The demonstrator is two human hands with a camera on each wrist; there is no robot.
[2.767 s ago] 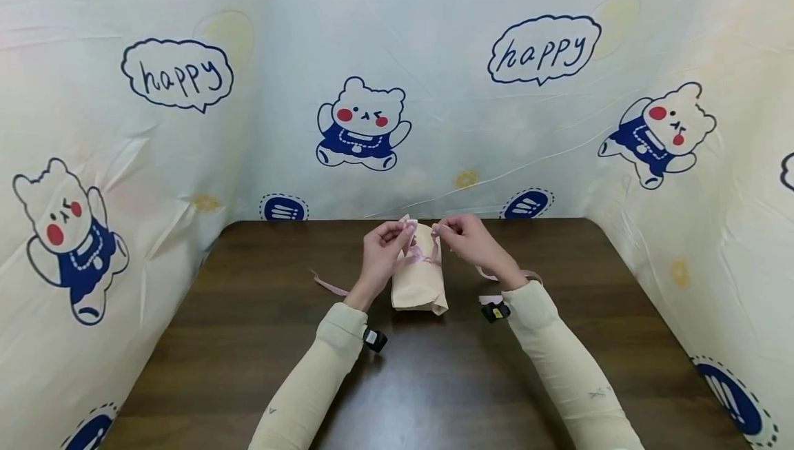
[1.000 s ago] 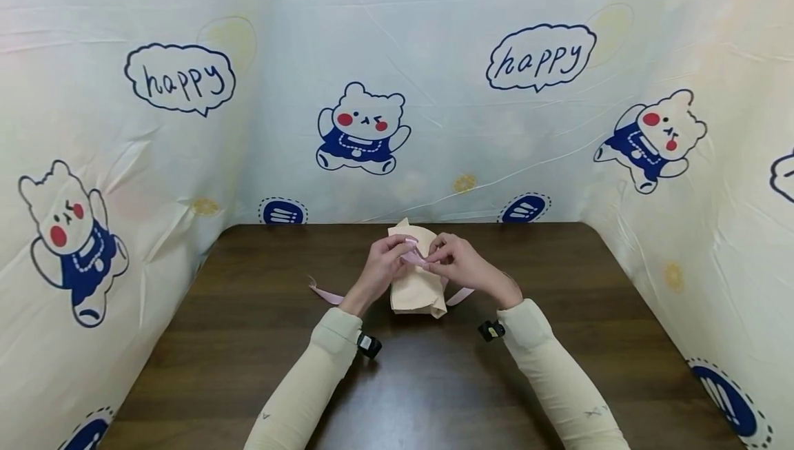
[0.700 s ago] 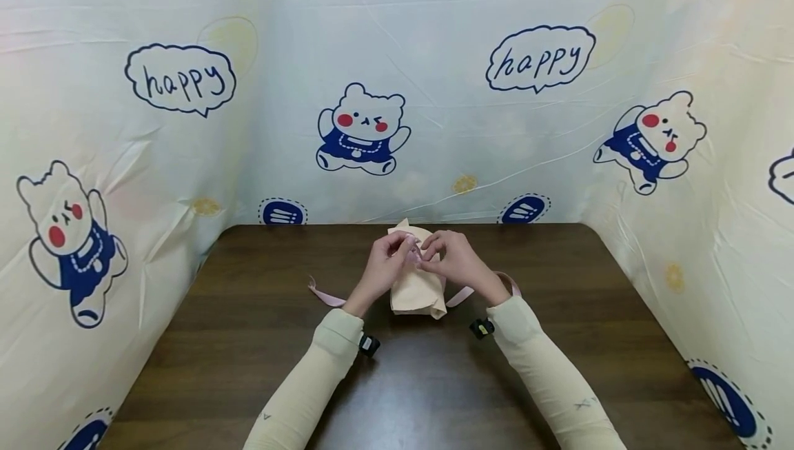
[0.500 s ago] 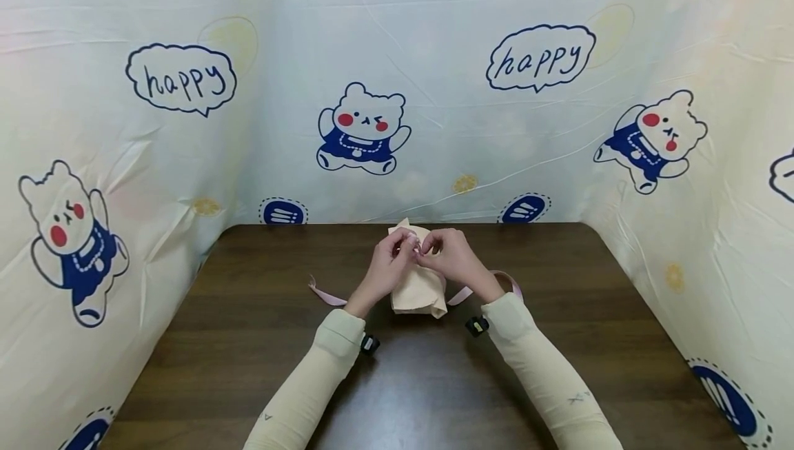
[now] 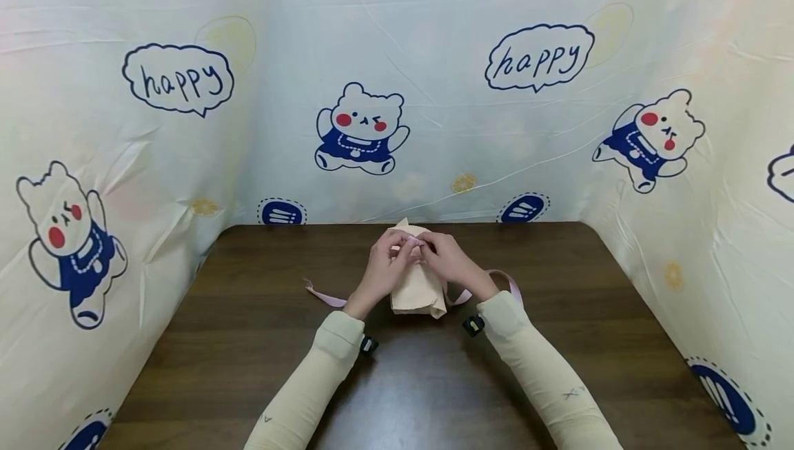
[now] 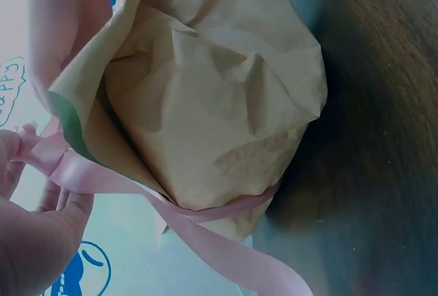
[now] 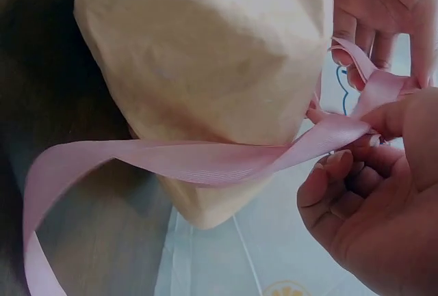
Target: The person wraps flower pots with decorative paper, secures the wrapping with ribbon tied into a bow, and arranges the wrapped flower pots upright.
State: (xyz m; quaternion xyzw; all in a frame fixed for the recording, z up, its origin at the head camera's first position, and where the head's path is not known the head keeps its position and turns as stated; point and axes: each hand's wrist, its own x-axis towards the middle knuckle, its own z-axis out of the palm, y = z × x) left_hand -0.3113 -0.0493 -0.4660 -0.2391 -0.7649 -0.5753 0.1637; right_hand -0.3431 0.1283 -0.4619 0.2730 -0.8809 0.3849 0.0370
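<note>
A tan paper-wrapped package [image 5: 417,293] lies on the table, a pink ribbon [image 6: 226,258] running around it. My left hand [image 5: 386,267] pinches the ribbon above the package between thumb and fingers. Close beside it, my right hand [image 5: 451,257] pinches another part of the same ribbon [image 7: 332,135], its other fingers curled. Both sets of fingertips nearly meet over the package. In the left wrist view, folded paper [image 6: 205,70] gapes at one edge and shows a green inside. Whether a knot lies between the fingers cannot be told.
One ribbon tail [image 5: 325,297] trails on the brown wooden table [image 5: 260,360] to the left, and another loops near my right wrist. A printed cloth [image 5: 446,126] with cartoon bears hangs behind and at both sides.
My hands were apart above the package, each on the ribbon; they have come together over its middle. My right hand has shifted left, and the right ribbon tail now forms a loop.
</note>
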